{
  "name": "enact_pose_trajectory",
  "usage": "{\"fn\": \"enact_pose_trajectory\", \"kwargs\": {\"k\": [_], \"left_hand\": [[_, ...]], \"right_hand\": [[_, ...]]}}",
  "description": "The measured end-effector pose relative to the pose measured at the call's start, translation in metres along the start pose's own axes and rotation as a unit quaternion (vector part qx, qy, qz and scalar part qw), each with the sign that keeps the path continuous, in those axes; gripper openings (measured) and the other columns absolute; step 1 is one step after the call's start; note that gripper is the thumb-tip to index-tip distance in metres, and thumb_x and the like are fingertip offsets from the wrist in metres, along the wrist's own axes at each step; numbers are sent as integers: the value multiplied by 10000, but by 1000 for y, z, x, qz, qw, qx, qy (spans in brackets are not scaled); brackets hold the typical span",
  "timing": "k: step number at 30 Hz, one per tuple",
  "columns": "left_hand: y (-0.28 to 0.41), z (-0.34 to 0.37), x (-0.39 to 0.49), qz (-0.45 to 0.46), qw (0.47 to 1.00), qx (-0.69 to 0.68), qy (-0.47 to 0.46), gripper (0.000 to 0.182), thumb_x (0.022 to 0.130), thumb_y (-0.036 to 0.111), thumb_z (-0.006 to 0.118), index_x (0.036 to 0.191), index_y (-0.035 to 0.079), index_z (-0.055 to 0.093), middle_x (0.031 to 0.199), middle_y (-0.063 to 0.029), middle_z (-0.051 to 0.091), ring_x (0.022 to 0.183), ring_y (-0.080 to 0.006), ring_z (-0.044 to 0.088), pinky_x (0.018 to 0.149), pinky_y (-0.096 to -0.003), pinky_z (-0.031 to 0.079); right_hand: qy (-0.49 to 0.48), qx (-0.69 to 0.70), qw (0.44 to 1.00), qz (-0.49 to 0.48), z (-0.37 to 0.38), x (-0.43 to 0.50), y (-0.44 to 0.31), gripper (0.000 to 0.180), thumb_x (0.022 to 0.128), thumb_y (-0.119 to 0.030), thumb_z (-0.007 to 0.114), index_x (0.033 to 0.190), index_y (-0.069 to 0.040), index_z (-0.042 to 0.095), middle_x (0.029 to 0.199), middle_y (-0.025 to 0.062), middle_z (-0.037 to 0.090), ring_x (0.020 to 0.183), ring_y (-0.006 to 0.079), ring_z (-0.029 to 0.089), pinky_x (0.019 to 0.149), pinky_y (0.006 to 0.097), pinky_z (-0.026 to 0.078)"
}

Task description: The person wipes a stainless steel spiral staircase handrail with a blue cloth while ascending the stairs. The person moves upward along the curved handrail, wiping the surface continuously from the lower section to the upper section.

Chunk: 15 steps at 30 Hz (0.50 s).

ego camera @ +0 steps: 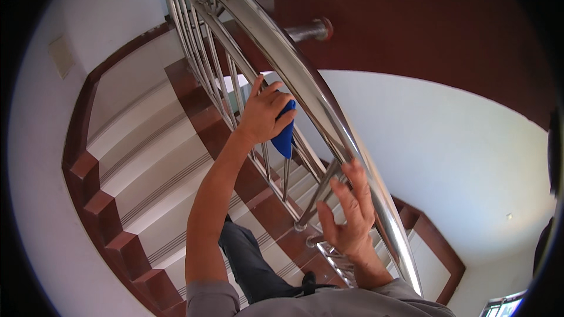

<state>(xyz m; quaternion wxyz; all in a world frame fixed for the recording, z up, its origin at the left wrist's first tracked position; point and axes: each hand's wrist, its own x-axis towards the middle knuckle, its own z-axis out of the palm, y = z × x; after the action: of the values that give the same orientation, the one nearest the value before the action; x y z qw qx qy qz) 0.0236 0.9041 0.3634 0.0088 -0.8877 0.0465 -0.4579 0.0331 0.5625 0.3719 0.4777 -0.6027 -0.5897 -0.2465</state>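
Note:
A folded blue cloth (284,136) hangs from my left hand (266,112), pinched between thumb and fingers. That hand rests at the lower rail (238,55) of the stainless steel stair railing, and the cloth's lower corner drops over the upright bars. Slightly blurred, my right hand (350,213) has its fingers spread and holds nothing. Its fingertips are close to the thick polished handrail (304,79); whether they touch it I cannot tell. Thin balusters (266,160) stand below the lower rail.
Pale stair treads (163,180) with grooved edges lie to the left, bordered by dark red tiles (264,207). A red-brown stair side (418,31) and a white wall (396,110) stand beyond the railing. A steel stub pipe (308,31) runs from the railing to the red-brown surface.

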Motion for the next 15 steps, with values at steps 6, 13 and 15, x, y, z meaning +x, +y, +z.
{"fn": "enact_pose_trajectory", "kwargs": {"k": [6,13,15], "left_hand": [[65,28,-22,22,999,-16,-36,287,1062,371,653,1100,87,659,1032,-94,728,1267,-387,641,1293,-673,272],[119,43,-39,-28,990,-135,4,206,1038,261,646,1050,58,682,986,-116,707,1078,-373,674,1218,-595,384],[127,43,-37,-91,979,-179,43,244,1087,255,598,1051,37,701,997,-109,725,1004,-331,696,1169,-526,450]], "right_hand": [[15,-50,995,85,-38,-2,9,582,851,32,830,1412,18,677,1545,313,565,1500,549,508,1236,624,426],[42,-38,997,56,-34,-5,19,507,857,39,810,1351,30,697,1468,296,621,1423,532,583,1166,606,504],[57,-28,996,59,-35,-6,20,492,846,42,812,1326,33,706,1433,285,641,1397,525,603,1162,589,511]]}}
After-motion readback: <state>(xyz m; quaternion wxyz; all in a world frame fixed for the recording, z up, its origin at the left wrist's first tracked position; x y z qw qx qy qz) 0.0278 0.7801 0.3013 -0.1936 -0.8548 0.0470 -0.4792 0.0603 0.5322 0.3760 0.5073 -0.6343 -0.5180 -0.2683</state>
